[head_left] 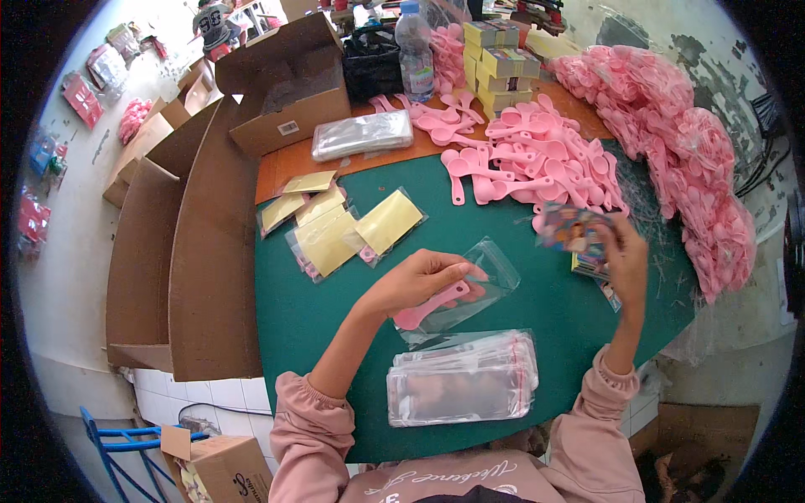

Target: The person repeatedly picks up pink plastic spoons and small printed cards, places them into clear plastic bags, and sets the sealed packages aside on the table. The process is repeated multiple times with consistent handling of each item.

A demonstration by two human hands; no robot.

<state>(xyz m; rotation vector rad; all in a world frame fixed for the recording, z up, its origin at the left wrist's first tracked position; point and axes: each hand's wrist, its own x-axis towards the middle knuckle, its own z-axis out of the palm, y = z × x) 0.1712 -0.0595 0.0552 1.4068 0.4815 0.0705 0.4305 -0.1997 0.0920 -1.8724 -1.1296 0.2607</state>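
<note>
My left hand (419,281) is closed on a clear plastic bag (495,277) with a pink spoon (429,307) inside, its handle showing below my fingers. To the right, my right hand (627,256) pinches a colourful printed card (574,228), slightly blurred, above a small stack of cards (589,266). A pile of loose clear bags (461,381) lies nearest me on the green table mat (335,310). At the left are several packed bags with pale yellow cards (327,239). A heap of pink spoons (545,159) covers the far right of the mat.
Open cardboard boxes (210,243) line the left edge. At the back stand a water bottle (414,54), a black bag (371,67), bundled card stacks (503,71) and a clear bag pack (362,136). Large bags of pink spoons (671,142) border the right side.
</note>
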